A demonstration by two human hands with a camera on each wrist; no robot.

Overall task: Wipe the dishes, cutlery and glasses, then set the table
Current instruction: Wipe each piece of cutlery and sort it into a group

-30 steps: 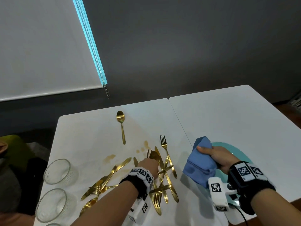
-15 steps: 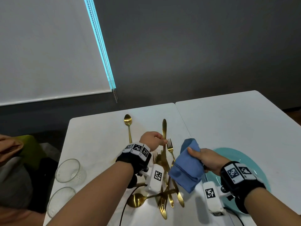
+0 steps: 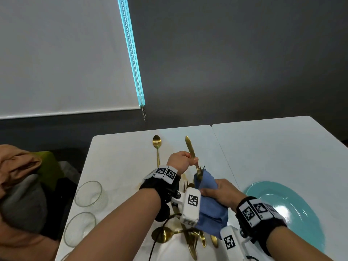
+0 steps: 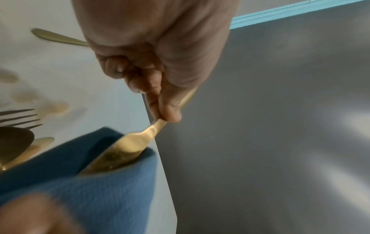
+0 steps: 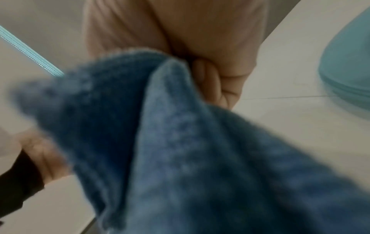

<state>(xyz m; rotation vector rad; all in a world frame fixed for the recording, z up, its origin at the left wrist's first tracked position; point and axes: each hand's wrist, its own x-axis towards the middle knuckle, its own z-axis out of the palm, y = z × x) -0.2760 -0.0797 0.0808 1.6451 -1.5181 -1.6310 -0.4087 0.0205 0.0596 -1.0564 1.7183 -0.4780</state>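
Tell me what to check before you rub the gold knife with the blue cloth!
1. Left hand grips the gold knife firmly: ok.
2. Right hand holds the blue cloth: ok.
3. Cloth wraps one end of the knife: ok.
4. Knife lifted above the cutlery pile: ok.
5. Teal plate out of the way: ok.
6. Knife clean yet: cannot tell.

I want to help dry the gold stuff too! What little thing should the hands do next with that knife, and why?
Probably slide the blue cloth along the gold knife. The left hand grips the knife's middle, one end is already tucked into the cloth's fold, which the right hand squeezes, so a rubbing stroke should wipe that end.
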